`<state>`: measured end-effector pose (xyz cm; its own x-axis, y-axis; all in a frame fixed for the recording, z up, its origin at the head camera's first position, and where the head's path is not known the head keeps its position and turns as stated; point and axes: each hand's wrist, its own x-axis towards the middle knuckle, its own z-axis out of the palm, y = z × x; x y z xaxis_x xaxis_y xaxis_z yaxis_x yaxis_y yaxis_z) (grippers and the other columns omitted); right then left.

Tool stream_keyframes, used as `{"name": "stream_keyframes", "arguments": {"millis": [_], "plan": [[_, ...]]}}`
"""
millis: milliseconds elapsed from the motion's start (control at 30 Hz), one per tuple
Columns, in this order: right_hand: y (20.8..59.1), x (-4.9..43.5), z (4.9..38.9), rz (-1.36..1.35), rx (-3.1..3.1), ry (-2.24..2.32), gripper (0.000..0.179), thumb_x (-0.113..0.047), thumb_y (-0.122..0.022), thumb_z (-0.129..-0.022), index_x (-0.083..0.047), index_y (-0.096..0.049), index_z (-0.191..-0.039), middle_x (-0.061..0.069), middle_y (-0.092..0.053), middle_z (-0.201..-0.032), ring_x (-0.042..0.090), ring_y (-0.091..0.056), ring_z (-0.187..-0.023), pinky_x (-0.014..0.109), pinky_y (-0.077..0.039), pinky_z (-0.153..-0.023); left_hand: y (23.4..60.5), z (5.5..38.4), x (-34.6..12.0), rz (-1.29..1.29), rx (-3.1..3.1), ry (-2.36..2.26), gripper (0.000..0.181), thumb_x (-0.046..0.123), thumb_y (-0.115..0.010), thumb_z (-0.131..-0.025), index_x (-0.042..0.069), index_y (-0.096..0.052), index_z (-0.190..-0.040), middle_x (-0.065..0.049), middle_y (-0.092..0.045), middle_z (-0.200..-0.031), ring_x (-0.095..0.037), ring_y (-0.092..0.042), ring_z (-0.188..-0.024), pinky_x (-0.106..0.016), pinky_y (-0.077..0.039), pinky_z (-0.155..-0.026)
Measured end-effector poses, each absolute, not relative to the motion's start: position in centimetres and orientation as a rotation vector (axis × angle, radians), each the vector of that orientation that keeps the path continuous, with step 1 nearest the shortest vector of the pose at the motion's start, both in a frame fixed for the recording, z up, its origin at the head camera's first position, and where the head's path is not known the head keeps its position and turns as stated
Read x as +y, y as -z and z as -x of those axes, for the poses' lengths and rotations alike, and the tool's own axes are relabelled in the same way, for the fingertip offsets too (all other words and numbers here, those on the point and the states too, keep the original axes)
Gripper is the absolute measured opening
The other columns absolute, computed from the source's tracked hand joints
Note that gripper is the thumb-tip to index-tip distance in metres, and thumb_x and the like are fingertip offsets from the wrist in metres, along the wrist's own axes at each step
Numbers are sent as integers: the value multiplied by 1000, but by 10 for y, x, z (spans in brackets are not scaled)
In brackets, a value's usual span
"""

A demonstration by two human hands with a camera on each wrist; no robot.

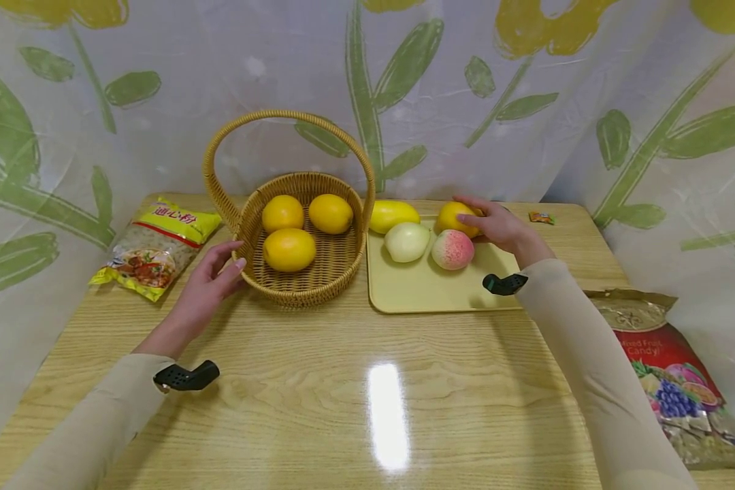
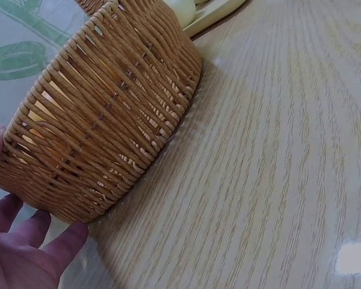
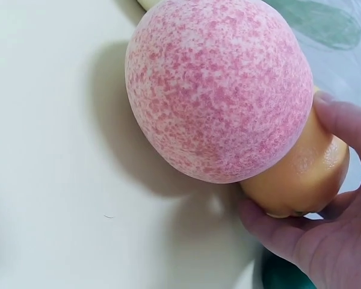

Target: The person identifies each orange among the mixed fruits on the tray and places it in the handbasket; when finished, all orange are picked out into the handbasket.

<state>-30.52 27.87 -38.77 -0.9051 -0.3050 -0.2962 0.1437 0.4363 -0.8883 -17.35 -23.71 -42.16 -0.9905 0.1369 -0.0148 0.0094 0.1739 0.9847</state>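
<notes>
My right hand [image 1: 496,224] grips an orange [image 1: 452,216] between thumb and fingers over the back of the cream tray [image 1: 441,292]. A pink, speckled peach [image 1: 453,250] lies right in front of it and covers part of the orange in the right wrist view. A pale round fruit [image 1: 407,242] and a long yellow fruit [image 1: 395,216] are to their left. My left hand [image 1: 211,275] rests against the left side of a wicker basket [image 1: 306,296], its relaxed fingertips [image 2: 72,238] on the outer wall. Three yellow-orange fruits [image 1: 289,250] lie inside, under the arched handle [image 1: 288,114].
A bag of pasta [image 1: 156,248] lies left of the basket. One small wrapped candy [image 1: 542,218] sits at the back right of the wooden table [image 1: 294,408]. Beside my right forearm is a large candy bag [image 1: 674,381]. A flower-patterned curtain [image 1: 441,122] hangs behind the table.
</notes>
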Motion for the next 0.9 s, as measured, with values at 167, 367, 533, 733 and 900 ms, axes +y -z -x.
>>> {"name": "stream_keyframes", "arguments": {"millis": [167, 367, 533, 733, 900], "plan": [[386, 277, 303, 141, 2231, 1508, 55, -24, -52, -103, -21, -31, -154, 10, -21, -156, 31, -39, -126, 54, -39, -107, 421, 173, -237, -138, 2338, -1944, 58, 36, -50, -102, 12, -30, -151, -15, -14, -161, -37, -29, -139, -28, -49, -97], [387, 277, 304, 122, 2240, 1501, 58, -23, -56, -102, -22, -31, -154, 12, -26, -153, 31, -41, -124, 52, -41, -106, 422, 174, -238, -136, 2356, -1924, 59, 37, -50, -102, 12, -29, -152, -13, -14, -161, -35, -27, -141, -32, -48, -99], [390, 277, 306, 104, 2276, 1480, 60, -24, -59, -100, -22, -33, -153, 11, -32, -149, 30, -44, -122, 49, -45, -103, 423, 175, -239, -130, 2355, -1916, 60, 37, -50, -102, 13, -28, -153, -13, -13, -162, -35, -25, -142, -32, -48, -99], [390, 275, 305, 144, 2326, 1449, 59, -25, -58, -100, -19, -33, -154, 13, -33, -149, 31, -45, -120, 47, -48, -101, 422, 176, -239, -128, 2345, -1916, 61, 38, -50, -102, 13, -28, -153, -13, -12, -162, -34, -26, -142, -30, -47, -100], [387, 275, 302, 137, 2356, 1428, 57, -26, -58, -100, -22, -35, -153, 12, -31, -151, 30, -44, -122, 47, -47, -101, 422, 176, -238, -146, 2339, -1926, 60, 37, -50, -102, 12, -29, -153, -15, -14, -161, -36, -23, -143, -28, -47, -99]]}}
